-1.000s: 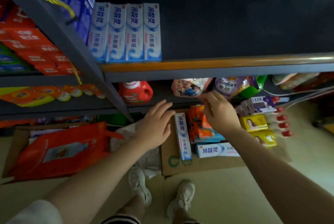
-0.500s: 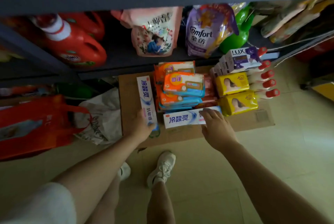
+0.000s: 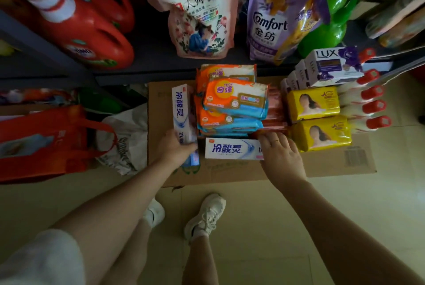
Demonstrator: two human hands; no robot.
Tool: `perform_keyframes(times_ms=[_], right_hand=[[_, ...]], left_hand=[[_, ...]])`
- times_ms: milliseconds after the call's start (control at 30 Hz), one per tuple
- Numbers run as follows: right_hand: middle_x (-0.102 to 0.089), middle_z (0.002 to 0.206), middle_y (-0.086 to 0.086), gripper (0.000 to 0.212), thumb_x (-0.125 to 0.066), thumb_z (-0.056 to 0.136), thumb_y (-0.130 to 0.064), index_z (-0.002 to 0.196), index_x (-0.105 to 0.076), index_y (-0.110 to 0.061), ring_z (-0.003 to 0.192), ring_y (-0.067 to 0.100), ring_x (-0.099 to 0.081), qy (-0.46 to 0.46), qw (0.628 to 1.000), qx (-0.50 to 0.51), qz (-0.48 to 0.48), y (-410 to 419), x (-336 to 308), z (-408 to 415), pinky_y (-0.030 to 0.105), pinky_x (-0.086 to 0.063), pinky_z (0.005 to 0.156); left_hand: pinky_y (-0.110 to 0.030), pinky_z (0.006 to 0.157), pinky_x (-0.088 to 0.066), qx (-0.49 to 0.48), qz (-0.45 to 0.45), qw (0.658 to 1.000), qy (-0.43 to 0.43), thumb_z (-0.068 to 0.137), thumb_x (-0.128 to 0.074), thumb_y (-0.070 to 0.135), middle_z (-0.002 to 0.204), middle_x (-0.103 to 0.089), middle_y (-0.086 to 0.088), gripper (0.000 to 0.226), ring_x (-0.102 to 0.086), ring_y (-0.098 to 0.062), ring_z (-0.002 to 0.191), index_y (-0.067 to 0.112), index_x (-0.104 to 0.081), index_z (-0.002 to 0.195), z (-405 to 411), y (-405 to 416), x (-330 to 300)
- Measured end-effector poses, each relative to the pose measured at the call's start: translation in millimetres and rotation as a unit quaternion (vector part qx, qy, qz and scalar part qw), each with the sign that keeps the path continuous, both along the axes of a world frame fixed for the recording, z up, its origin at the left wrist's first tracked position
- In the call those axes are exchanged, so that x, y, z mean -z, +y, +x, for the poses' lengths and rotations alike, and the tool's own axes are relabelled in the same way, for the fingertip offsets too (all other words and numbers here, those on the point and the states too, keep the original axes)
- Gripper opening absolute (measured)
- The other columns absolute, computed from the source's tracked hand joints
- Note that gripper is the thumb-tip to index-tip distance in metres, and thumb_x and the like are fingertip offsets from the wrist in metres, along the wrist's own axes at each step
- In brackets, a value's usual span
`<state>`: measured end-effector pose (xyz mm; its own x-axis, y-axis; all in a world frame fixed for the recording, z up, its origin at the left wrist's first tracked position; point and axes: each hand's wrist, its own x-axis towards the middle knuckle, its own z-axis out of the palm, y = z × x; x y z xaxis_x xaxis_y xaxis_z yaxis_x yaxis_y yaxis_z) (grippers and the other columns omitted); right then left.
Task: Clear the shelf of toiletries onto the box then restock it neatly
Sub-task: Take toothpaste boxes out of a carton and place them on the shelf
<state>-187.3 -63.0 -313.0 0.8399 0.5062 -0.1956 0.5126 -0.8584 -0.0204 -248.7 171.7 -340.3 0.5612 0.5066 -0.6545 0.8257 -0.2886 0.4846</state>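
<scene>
A flattened cardboard box (image 3: 333, 163) lies on the floor under the shelf, loaded with toiletries. My left hand (image 3: 176, 148) grips the near end of an upright-lying white toothpaste box (image 3: 181, 110) at the left of the pile. My right hand (image 3: 279, 150) rests on the right end of a second toothpaste box (image 3: 230, 148) lying crosswise at the front, fingers curled over its edge. Behind them sit stacked orange-and-blue wipe packs (image 3: 234, 98), yellow soap packs (image 3: 315, 105), LUX soap boxes (image 3: 331, 66) and red-capped white tubes (image 3: 365, 107).
The lower shelf holds red detergent jugs (image 3: 87, 32), a pink refill pouch (image 3: 200, 13), a purple Comfort pouch (image 3: 276, 20) and a green bottle (image 3: 326, 34). A red bag (image 3: 46, 142) and a white plastic bag (image 3: 126, 142) lie left of the box. My feet (image 3: 207, 213) stand just in front.
The view dropped from the upper shelf down to the box. Both hands came down onto the two toothpaste boxes; the left hand now grips the upright one, the right covers the end of the crosswise one.
</scene>
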Motion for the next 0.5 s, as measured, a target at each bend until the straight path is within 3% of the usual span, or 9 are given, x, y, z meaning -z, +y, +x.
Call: perform_keyframes(times_ms=[67,133,233,367,500], right_hand=[[-0.064,0.089,0.007,0.052,-0.084,0.049,-0.016,0.095,-0.061,-0.011,0.082,0.030,-0.063,0.028,1.000,-0.006,0.011,2.5,-6.5,-0.2,0.038,-0.053,0.073],[-0.065,0.085,0.008,0.061,-0.087,0.043,-0.021,0.096,-0.058,-0.009,0.078,0.032,-0.065,0.077,0.997,-0.016,0.022,6.3,-21.6,-3.9,0.039,-0.053,0.071],[-0.067,0.090,0.012,0.059,-0.081,0.058,-0.027,0.107,-0.054,-0.007,0.081,0.037,-0.064,0.175,0.980,0.013,0.088,15.8,-55.8,-11.1,0.035,-0.048,0.064],[-0.068,0.076,0.005,0.058,-0.073,0.061,-0.039,0.107,-0.045,-0.018,0.065,0.032,-0.066,0.175,0.971,-0.018,0.160,39.8,-110.3,-18.0,0.028,-0.041,0.048],[-0.067,0.089,0.000,0.062,-0.065,0.067,-0.048,0.118,-0.040,-0.023,0.076,0.029,-0.065,0.196,0.956,-0.015,0.218,87.6,-175.7,-2.3,0.035,-0.048,0.056]], left_hand=[[-0.026,0.067,-0.043,-0.012,-0.067,0.998,-0.003,0.080,-0.067,0.021,0.102,-0.057,0.002,0.035,-0.057,-0.017,0.094,0.018,-0.047,0.108,-8.4,9.9,-12.7],[-0.029,0.073,-0.048,-0.012,-0.100,0.995,-0.011,0.083,-0.065,0.023,0.106,-0.056,0.003,0.039,-0.057,-0.017,0.098,0.019,-0.045,0.116,-19.2,21.2,-29.9],[-0.033,0.084,-0.047,-0.008,-0.102,0.994,-0.044,0.086,-0.063,0.022,0.113,-0.056,0.002,0.038,-0.056,-0.017,0.103,0.019,-0.043,0.119,-36.3,36.9,-66.3],[-0.031,0.081,-0.047,-0.037,-0.129,0.984,-0.113,0.083,-0.067,0.022,0.109,-0.061,0.001,0.033,-0.059,-0.017,0.103,0.023,-0.048,0.109,-55.4,53.4,-131.4],[-0.028,0.077,-0.047,-0.045,-0.111,0.975,-0.187,0.066,-0.067,0.041,0.104,-0.061,0.010,0.042,-0.060,-0.007,0.096,0.036,-0.048,0.103,-56.8,83.3,-206.3]])
